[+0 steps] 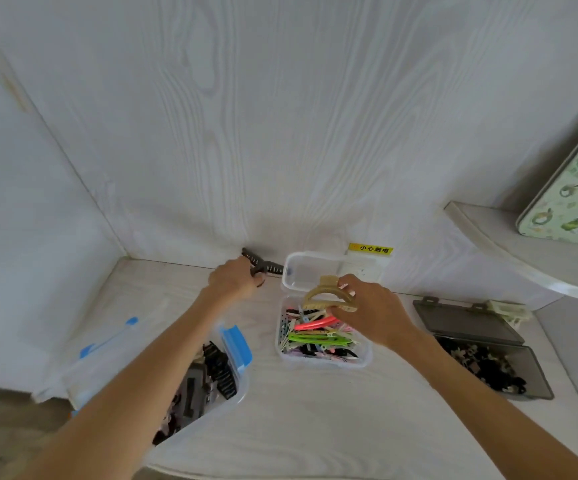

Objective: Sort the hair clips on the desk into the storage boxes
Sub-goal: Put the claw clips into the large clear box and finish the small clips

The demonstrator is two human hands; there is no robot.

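Note:
My left hand [233,280] grips a dark brown claw clip [263,265] at the back of the desk, by the wall. My right hand [370,311] holds a beige claw clip [325,297] above the small clear box [365,356], which is full of colourful flat hair clips. The lid of that box stands open behind it. Under my left forearm lies a clear box with blue latches [237,344] holding dark claw clips. To the right, a smoky grey box [536,375] with its lid open holds small black clips.
A lid with blue latches [107,341] lies at the left. A wall socket with a yellow warning label [370,249] sits behind the clear box. A curved shelf [509,251] at the right carries a green patterned tin [571,202]. A pale clip [509,311] rests behind the grey box.

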